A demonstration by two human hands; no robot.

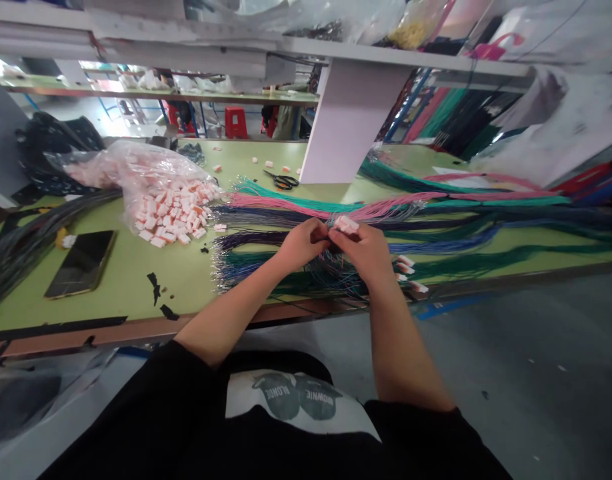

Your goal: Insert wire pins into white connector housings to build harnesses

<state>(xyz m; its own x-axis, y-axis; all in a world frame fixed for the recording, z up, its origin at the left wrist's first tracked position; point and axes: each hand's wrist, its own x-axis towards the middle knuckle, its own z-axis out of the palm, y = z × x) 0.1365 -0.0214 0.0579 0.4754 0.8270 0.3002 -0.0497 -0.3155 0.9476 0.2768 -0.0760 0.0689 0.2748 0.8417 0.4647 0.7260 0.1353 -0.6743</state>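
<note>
Across the flat, light-green tabletop [129, 280] lie long, thin wires in green, pink, blue and black [281, 202]; left of them sits a clear plastic bag [136, 167] of white-and-orange connectors [173, 210]. Over the wires, 2 bare hands meet: the right hand [369, 250] pinches a small white-and-orange plastic block [347, 224]; the left hand's [302, 245] fingertips bunch beside it, their hold unclear.

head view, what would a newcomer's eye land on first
Probably the pink, teal and blue wires stretched lengthwise along the green table. Next, the heap of white-and-orange pieces spilling from a clear bag, left of the wires. Then the left hand and right hand, meeting above the wires.
</note>
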